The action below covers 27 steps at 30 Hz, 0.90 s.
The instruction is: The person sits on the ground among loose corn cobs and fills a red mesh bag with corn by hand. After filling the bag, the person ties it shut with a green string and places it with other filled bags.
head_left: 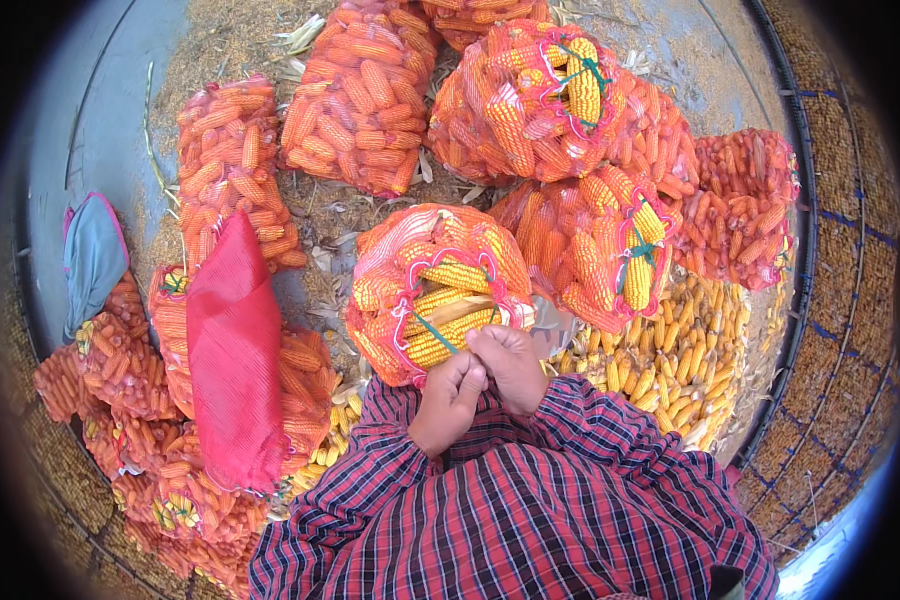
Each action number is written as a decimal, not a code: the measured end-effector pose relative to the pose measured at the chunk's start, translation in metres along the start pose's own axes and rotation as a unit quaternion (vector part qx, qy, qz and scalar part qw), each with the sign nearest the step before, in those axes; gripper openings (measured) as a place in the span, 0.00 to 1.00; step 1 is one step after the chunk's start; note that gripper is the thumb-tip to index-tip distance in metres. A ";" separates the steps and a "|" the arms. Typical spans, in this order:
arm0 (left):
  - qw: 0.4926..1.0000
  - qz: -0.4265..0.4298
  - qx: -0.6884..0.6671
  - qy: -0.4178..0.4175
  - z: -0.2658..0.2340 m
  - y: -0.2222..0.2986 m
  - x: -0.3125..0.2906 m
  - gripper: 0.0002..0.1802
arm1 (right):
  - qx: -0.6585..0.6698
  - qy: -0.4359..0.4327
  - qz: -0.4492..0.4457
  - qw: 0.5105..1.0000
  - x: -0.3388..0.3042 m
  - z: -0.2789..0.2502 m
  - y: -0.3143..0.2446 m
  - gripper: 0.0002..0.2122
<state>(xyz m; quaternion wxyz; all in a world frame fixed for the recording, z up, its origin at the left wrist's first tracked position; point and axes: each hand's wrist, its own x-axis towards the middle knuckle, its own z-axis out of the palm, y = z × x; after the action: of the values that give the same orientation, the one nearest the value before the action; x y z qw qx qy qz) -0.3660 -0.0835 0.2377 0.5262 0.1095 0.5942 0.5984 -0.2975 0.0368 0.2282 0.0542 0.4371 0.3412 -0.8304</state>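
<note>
Plaid sleeves and shirt (510, 530) fill the view at 6 o'clock, nearest the camera. Just above them, mouth up, stands an orange mesh sack (378, 275) of yellow cobs (455, 275), its pink-edged mouth gathered but gaping. Both hands meet at the sack's 5 o'clock: the left hand (450, 402) pinches a green cord (436, 335) that crosses the mouth; the right hand (510, 368) has its fingers closed beside it, though whether they grip cord too is hidden. Taken from the sack, tied sacks (515, 140) sit at 1 o'clock, loose cobs (675, 350) between 3 and 4, and a pink cloth (235, 360) between 8 and 9. The full sack looks heavy, its mesh soft and giving over hard, knobbly cobs; the thin cord could slip, so it is best pinched near its end, and the mesh gathered by its edge.
</note>
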 end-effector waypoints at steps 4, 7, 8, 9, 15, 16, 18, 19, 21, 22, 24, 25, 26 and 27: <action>1.000 -0.025 0.016 -0.006 -0.026 -0.020 0.000 0.12 | -0.136 -0.056 -0.098 0.984 0.023 -0.020 0.003 0.18; 0.992 -0.055 -0.090 0.063 -0.060 -0.061 0.026 0.16 | -0.192 0.039 -0.099 0.976 0.076 -0.049 0.013 0.19; 0.983 -0.069 -0.144 0.092 -0.067 -0.070 0.033 0.17 | -0.204 0.037 -0.124 0.970 0.087 -0.055 0.015 0.19; 0.984 -0.071 -0.135 0.097 -0.070 -0.075 0.037 0.17 | -0.237 0.034 -0.150 0.959 0.093 -0.060 0.017 0.18; 0.996 -0.037 -0.021 0.073 -0.049 -0.036 0.041 0.13 | -0.588 -0.142 -0.188 0.773 0.067 -0.055 0.020 0.12; 0.989 0.074 0.116 0.048 -0.044 -0.024 0.043 0.11 | -0.595 -0.136 -0.200 0.767 0.063 -0.051 0.022 0.12; 0.894 0.252 0.371 -0.001 -0.036 -0.007 0.042 0.08 | -0.603 -0.138 -0.210 0.757 0.059 -0.048 0.024 0.12; 0.881 0.262 0.394 -0.011 -0.034 -0.003 0.041 0.05 | -0.607 -0.146 -0.210 0.752 0.059 -0.049 0.025 0.13; 0.879 0.262 0.391 0.070 -0.034 -0.003 0.040 0.04 | -0.599 -0.126 -0.210 0.762 0.065 -0.052 0.029 0.12; 0.884 0.239 0.387 0.113 -0.034 -0.008 0.038 0.04 | -0.589 -0.111 -0.178 0.780 0.067 -0.055 0.032 0.12; 0.942 0.136 0.274 0.136 -0.037 -0.025 0.040 0.08 | -0.545 -0.116 -0.127 0.821 0.070 -0.061 0.035 0.12; 0.974 0.060 0.185 0.117 -0.037 -0.036 0.043 0.10 | -0.546 -0.111 -0.142 0.818 0.071 -0.063 0.036 0.12; 0.990 -0.056 0.093 0.095 -0.039 -0.047 0.045 0.12 | -0.504 -0.088 -0.123 0.850 0.071 -0.064 0.037 0.12; 0.989 -0.143 -0.021 0.037 -0.041 -0.057 0.044 0.17 | -0.456 -0.077 -0.114 0.879 0.070 -0.065 0.038 0.12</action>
<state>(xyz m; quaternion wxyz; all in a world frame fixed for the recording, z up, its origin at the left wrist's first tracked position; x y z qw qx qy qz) -0.3876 -0.0892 0.1575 0.5866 -0.0097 0.6099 0.5328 -0.2815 0.0625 0.1303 0.1786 0.2569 0.7245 -0.6141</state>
